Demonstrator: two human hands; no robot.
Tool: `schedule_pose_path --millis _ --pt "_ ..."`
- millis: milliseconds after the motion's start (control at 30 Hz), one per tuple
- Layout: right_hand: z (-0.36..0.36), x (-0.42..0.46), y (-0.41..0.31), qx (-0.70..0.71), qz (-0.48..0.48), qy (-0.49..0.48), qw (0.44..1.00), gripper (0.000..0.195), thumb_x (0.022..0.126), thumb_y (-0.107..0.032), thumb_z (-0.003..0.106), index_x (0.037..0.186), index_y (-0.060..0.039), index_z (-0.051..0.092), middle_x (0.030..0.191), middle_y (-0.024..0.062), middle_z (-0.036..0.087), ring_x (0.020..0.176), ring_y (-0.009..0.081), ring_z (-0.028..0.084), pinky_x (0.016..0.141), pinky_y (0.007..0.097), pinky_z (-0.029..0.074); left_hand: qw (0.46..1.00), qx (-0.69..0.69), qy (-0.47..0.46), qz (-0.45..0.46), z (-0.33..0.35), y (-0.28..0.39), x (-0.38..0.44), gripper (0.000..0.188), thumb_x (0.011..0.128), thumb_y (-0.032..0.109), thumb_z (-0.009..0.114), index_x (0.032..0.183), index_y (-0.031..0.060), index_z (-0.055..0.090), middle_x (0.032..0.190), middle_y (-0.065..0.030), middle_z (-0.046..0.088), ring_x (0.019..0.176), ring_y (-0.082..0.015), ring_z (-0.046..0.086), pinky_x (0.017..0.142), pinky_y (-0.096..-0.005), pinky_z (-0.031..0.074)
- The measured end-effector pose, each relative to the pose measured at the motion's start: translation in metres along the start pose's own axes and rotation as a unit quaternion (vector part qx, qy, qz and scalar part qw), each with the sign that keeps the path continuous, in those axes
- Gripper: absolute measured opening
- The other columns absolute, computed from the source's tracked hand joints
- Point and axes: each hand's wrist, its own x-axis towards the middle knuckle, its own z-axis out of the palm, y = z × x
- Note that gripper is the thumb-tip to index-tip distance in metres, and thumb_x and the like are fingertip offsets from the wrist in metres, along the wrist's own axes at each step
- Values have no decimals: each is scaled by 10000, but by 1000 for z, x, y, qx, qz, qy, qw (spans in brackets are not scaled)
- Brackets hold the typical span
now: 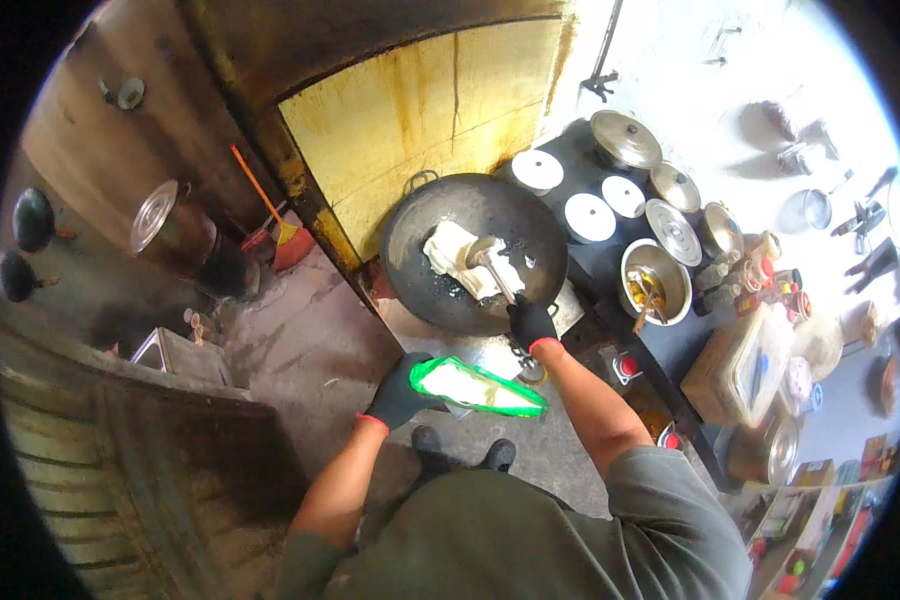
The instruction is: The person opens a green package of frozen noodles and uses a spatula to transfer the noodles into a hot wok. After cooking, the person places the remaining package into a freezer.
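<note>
A large dark wok [457,202] sits on the stove before me. In it lies a pale, creamy mass [448,251], which looks soft and solid. My right hand [532,322], in a black glove with a red cuff, grips the handle of a metal ladle [486,259]. The ladle's bowl rests on the pale mass. Below the wok's near rim, my left hand [403,394], gloved the same way, holds a green plastic bag [529,405]. White stuff shows in the bag's opening. The fingers under the bag are hidden.
On the dark counter to the right stand a pot [624,139] with a metal lid, white-lidded containers [589,217], an oil pot [681,289] holding a utensil, bottles, and a plastic box [742,367]. A yellow-stained wall [412,97] rises behind the wok. A broom [292,244] leans at left.
</note>
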Motion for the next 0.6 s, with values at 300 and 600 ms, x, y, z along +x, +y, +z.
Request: schedule_pose_path --millis 300,600 --pt "-29 -1 -25 -4 65 -19 998 389 1029 -362 548 1336 -139 632 1074 278 729 992 480 707 850 583 550 999 -19 -36 -10 -2 -1 10 724 694 274 973 1294 42 640 1201 -123 681 1134 -278 658 999 -407 528" --pt "-21 -5 3 2 71 -21 997 438 1029 -344 559 1437 -189 593 1076 258 739 954 449 719 821 554 549 999 1 -37 -36 5 -22 3 750 705 217 951 1339 49 587 1252 -131 655 1160 -274 655 1021 -402 518"
